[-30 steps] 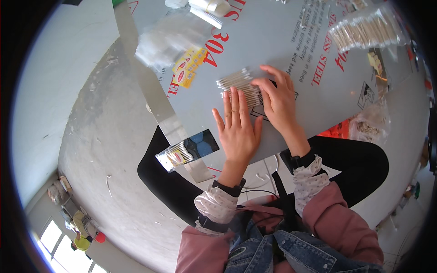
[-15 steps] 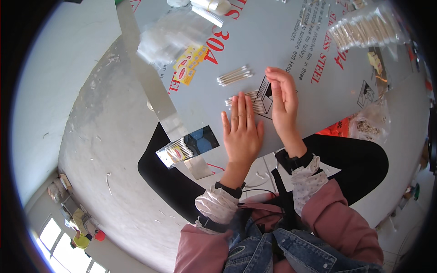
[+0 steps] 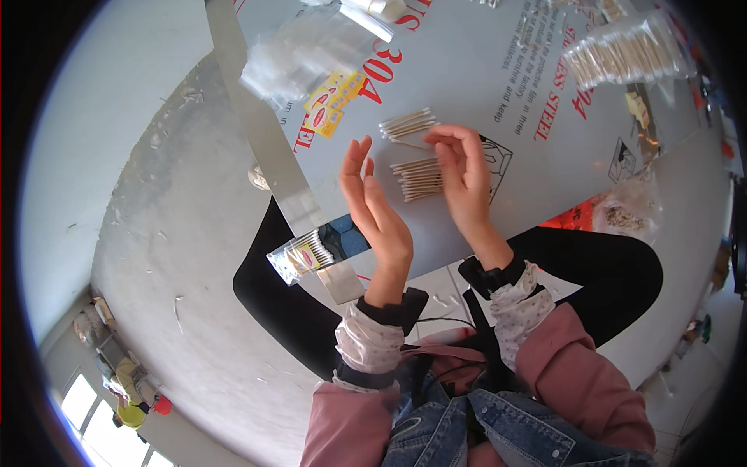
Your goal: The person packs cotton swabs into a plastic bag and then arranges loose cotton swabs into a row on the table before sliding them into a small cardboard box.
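Two small bunches of cotton swabs lie on the grey film-covered table. The upper bunch (image 3: 408, 123) is slanted, with one swab stray at its lower side. Below it, the other bunch (image 3: 418, 180) lies in a loose row. My right hand (image 3: 467, 183) is at the right ends of the lower bunch, fingers bent leftward and thumb apart; whether it touches the swabs I cannot tell. Left of the swabs, my left hand (image 3: 377, 214) is raised on edge with fingers extended, holding nothing. A clear packet of swabs with a yellow label (image 3: 308, 257) lies by the table's near left edge.
Clear plastic bags (image 3: 299, 62) and yellow printed cards (image 3: 333, 105) lie at the far left. Packed swabs (image 3: 630, 53) fill the far right. A dark blue panel (image 3: 345, 237) adjoins the packet. At the right edge are a red item (image 3: 569, 218) and a clear bag (image 3: 629, 216).
My left hand has lifted off the lower bunch and moved left, uncovering the swabs. My right hand has shifted slightly left to their ends. One swab now lies askew below the upper bunch.
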Available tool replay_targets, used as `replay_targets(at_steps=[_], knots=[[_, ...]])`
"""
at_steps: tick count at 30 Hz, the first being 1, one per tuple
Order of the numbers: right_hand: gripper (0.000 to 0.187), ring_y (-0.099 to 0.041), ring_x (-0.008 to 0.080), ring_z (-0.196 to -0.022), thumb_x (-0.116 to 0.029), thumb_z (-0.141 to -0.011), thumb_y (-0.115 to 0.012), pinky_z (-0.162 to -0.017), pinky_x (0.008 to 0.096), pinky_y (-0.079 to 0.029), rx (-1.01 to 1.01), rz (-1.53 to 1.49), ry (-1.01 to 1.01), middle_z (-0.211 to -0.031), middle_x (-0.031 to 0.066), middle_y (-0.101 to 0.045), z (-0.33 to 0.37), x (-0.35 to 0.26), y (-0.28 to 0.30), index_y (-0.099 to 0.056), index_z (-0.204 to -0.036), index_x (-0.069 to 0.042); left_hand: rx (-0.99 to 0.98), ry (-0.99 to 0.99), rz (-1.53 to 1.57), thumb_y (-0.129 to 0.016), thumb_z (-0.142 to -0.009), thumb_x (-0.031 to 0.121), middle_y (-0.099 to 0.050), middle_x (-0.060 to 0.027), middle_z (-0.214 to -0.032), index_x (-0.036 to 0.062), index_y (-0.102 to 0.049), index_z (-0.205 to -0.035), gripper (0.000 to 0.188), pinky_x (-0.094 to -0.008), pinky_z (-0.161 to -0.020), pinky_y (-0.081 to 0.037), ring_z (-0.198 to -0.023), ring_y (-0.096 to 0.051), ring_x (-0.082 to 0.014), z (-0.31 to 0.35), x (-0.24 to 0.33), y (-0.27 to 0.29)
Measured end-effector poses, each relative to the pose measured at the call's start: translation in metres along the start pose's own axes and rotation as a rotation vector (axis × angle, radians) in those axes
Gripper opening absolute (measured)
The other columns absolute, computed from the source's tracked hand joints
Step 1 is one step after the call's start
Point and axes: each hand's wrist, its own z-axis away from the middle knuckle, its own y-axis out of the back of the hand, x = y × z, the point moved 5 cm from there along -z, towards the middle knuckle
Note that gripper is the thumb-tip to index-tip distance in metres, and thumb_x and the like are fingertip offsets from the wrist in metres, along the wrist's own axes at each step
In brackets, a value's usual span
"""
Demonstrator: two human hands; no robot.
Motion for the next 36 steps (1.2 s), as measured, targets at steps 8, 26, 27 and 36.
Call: replay_targets(at_steps=[8, 26, 27, 36], knots=[[0.028, -0.064, 0.0259, -0.086, 0.015, -0.087, -0.050, -0.077, 0.0326, -0.051, -0.267, 0.277, 0.161, -0.097, 0.0115, -0.061, -0.009, -0.007, -0.001, -0.056, -0.108, -0.003, 0.070, 0.112, 0.170, -0.036, -0.103, 0.020, -0.052, -0.0201, -0.138, -0.0016, -0.042, -0.138, 0.041, -0.0436, -0.115, -0.036, -0.134, -0.047, -0.0266, -0.001, -0.008, -0.003], [0.017, -0.068, 0.0171, -0.090, -0.009, -0.107, -0.044, -0.080, 0.0301, -0.054, 0.013, -0.004, -0.029, -0.098, 0.0087, -0.066, 0.007, 0.000, -0.004, -0.058, -0.112, -0.001, 0.029, 0.129, 0.215, -0.035, -0.105, 0.030, -0.042, -0.0215, -0.152, -0.0015, -0.036, -0.148, 0.053, -0.0389, -0.121, -0.022, -0.145, -0.035, -0.0271, 0.024, -0.010, -0.025], [0.016, -0.068, 0.0166, -0.089, -0.008, -0.106, -0.044, -0.079, 0.0299, -0.054, 0.008, -0.005, -0.017, -0.098, 0.0090, -0.066, 0.007, 0.000, -0.004, -0.058, -0.112, -0.002, 0.027, 0.122, 0.228, -0.035, -0.105, 0.029, -0.042, -0.0213, -0.152, -0.0017, -0.036, -0.148, 0.053, -0.0391, -0.121, -0.021, -0.145, -0.035, -0.0274, 0.024, -0.009, -0.023], [0.031, -0.055, 0.0333, -0.121, -0.011, -0.092, -0.064, -0.100, 0.0446, -0.046, -0.210, 0.877, 0.440, -0.120, 0.0102, -0.060, -0.001, -0.016, 0.008, -0.057, -0.122, -0.004, -0.186, -0.133, -0.368, -0.043, -0.098, 0.009, -0.033, -0.0245, -0.157, -0.0059, -0.032, -0.150, 0.055, -0.0481, -0.122, -0.016, -0.149, -0.026, -0.0355, 0.055, 0.009, 0.020]])
